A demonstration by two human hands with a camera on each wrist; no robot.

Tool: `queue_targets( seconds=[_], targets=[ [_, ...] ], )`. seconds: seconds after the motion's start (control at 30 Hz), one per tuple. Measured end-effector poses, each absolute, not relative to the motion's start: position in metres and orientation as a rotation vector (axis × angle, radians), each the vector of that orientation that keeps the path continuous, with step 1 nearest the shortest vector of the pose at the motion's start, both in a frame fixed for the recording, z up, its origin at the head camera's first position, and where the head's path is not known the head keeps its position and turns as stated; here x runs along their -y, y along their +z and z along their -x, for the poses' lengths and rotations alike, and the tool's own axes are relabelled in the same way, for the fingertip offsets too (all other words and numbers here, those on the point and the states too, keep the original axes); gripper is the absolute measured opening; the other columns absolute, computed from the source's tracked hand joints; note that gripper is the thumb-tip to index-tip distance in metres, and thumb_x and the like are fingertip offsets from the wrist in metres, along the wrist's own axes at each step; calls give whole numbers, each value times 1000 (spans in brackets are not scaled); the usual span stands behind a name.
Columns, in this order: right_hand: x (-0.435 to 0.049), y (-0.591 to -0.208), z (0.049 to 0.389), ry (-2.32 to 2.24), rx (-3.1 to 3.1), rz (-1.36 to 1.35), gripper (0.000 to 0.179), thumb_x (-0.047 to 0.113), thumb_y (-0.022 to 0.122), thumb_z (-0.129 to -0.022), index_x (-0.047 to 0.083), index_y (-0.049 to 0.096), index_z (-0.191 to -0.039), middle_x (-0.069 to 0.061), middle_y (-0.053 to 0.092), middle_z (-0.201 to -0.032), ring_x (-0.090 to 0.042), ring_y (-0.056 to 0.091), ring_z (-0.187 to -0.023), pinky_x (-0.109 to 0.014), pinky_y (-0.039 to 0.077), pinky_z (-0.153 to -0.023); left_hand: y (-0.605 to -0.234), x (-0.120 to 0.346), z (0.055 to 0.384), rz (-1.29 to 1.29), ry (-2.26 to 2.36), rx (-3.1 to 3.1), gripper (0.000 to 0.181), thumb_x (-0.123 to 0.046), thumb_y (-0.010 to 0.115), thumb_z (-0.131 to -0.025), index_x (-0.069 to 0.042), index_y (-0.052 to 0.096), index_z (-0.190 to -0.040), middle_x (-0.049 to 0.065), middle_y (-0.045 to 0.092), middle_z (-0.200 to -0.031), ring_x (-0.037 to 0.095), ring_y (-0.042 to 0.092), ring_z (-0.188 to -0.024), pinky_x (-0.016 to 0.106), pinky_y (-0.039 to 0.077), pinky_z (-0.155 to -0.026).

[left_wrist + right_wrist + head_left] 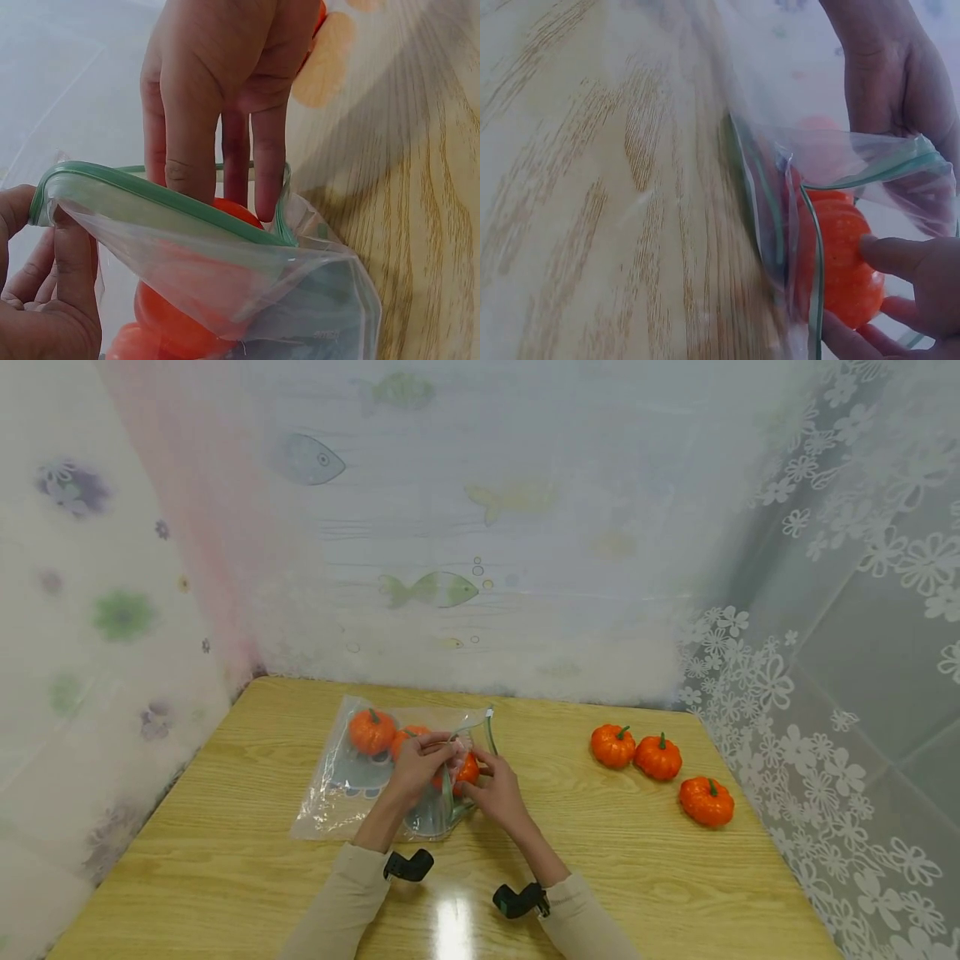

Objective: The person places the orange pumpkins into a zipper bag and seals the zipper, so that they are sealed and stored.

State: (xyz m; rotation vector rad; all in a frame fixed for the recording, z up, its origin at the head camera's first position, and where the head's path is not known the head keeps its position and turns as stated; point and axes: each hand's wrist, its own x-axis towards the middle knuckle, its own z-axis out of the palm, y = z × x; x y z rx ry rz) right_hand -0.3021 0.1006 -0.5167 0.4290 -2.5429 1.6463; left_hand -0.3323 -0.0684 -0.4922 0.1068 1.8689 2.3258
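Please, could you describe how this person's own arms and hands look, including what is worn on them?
Both arms wear long, plain beige sleeves ending near the wrists. The left hand and right hand are bare, without gloves. At each wrist sits a small black angular device, apparently a camera; no cable can be seen on it.

Right fingers grip orange pumpkin in mouth of green-edged bag.

Bare desk offers passage right of the plastic bag, with three pumpkins obstructing the way farther right.
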Motion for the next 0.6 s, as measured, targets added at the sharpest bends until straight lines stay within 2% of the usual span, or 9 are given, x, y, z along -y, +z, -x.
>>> queue_targets(
  seconds=[0.27, 0.6],
  targets=[
    [-105, -511, 295, 1650, 2534, -409, 60, 10, 74, -93, -3, 51, -147, -27, 52, -141, -50, 58, -120, -57, 54, -95, -493, 68, 332, -105, 2315, -1893, 38, -6, 65, -100, 10, 57, -134, 6, 75, -97, 8, 70, -76, 20, 58, -72],
    [-124, -513, 287, 1702, 2506, -302, 53, 12, 72, -94, -2, 55, -143, -24, 52, -144, -47, 56, -124, -59, 51, -98, -493, 68, 331, -123, 2329, -1901, 36, -3, 64, -100, 12, 58, -131, 9, 74, -99, 8, 69, -76, 20, 58, -71]
  ],
)
